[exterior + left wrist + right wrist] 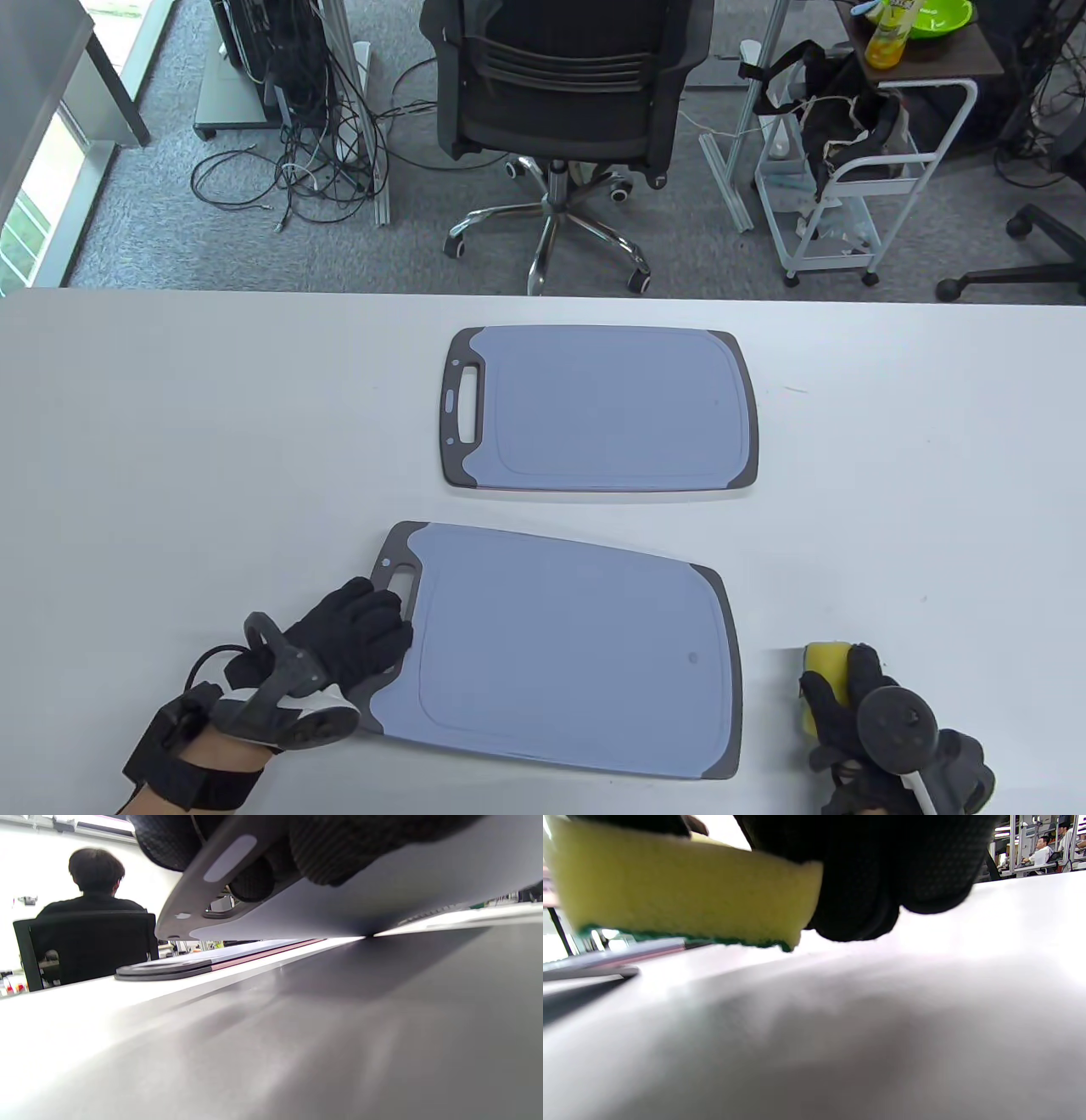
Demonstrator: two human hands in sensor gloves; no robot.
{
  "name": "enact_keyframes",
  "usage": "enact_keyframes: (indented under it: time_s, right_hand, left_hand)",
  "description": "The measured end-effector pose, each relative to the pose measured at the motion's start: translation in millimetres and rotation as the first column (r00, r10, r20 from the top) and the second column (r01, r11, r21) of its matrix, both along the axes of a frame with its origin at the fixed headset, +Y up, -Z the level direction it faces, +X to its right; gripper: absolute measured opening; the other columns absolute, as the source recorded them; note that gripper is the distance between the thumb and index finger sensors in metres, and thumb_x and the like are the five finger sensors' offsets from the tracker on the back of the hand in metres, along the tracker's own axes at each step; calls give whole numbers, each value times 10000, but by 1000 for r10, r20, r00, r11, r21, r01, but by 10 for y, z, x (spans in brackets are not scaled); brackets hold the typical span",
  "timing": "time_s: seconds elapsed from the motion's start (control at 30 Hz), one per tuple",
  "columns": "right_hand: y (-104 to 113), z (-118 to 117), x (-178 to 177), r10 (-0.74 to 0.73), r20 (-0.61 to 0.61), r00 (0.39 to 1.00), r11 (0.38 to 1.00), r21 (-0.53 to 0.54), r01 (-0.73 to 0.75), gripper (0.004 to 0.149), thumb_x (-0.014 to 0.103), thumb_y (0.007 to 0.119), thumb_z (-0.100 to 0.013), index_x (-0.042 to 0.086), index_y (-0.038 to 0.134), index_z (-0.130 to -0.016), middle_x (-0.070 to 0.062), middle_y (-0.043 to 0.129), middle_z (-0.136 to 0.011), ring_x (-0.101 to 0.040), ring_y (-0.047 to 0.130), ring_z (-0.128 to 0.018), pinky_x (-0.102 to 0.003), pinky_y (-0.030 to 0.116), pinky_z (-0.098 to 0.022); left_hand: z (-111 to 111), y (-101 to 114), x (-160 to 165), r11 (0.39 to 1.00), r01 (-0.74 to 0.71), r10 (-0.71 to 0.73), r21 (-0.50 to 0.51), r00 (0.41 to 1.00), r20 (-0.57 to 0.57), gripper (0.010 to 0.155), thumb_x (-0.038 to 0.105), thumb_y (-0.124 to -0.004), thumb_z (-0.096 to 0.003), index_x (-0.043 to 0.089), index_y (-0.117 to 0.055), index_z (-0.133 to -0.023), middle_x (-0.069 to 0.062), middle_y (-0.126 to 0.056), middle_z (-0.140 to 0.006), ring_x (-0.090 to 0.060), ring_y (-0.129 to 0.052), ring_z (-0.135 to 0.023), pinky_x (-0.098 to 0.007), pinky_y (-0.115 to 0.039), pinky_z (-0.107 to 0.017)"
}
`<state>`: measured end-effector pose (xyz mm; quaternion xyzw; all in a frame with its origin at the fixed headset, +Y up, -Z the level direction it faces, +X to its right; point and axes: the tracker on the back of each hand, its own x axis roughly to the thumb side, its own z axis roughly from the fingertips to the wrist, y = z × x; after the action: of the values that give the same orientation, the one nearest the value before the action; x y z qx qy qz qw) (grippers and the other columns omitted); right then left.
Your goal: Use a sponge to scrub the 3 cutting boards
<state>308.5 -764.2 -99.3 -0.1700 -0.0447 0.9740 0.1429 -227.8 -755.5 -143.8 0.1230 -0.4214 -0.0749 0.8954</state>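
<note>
"Where is your sponge?"

"My right hand [848, 705] squeezes the yellow sponge [823, 679], green side down, just above the table [170, 424]."

"And the board?"

"The near cutting board [568, 645] lies to the left of the sponge, long side going left to right. My left hand [356, 637] curls round its handle end and tips it up. Far boards [602, 407] sit stacked behind."

"So which way next?"

"Left, I think."

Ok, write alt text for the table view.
Two blue cutting boards lie on a white table: the left hand grips the near board at its handle end, and the right hand holds a yellow sponge beside it. The far board lies untouched.
</note>
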Motion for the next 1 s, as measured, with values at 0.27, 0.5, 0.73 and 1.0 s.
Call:
enact_keyframes:
  time_s: [0.27,0.5,0.73,1.0]
  right_hand:
    - [360,-472,-961,111,-258,960,993,75,-95,760,600,734,-468,81,661,-1019,-105,871,-762,-263,932,-558,-473,794,-473]
    - [483,-1091,-2349,241,-494,835,967,50,-250,757,605,721,-476,95,646,-1031,-99,862,-787,-261,928,-580,-471,793,-487]
    - [383,-1404,-3492,227,-634,740,961,20,-277,750,595,713,-485,96,634,-1040,-108,847,-809,-271,917,-598,-480,781,-501]
    - [189,-1545,-2651,259,-460,849,916,-161,-366,730,591,681,-494,118,627,-1047,-95,832,-829,-270,905,-621,-485,767,-520]
  left_hand:
    - [68,-118,251,996,21,-21,91,1000,1,440,394,-772,-601,326,-526,-959,125,-710,-951,-156,-764,-1031,-508,-644,-801]
    - [26,-82,155,969,-234,241,-85,967,84,447,421,-815,-606,333,-554,-958,125,-723,-946,-181,-738,-1025,-527,-573,-811]
    - [22,-84,202,977,-197,205,-78,973,102,445,424,-812,-604,329,-558,-957,123,-724,-941,-180,-749,-1016,-536,-585,-808]
    - [12,-94,230,981,-164,173,-98,981,90,443,423,-817,-602,323,-565,-953,116,-727,-937,-187,-770,-1002,-538,-628,-795]
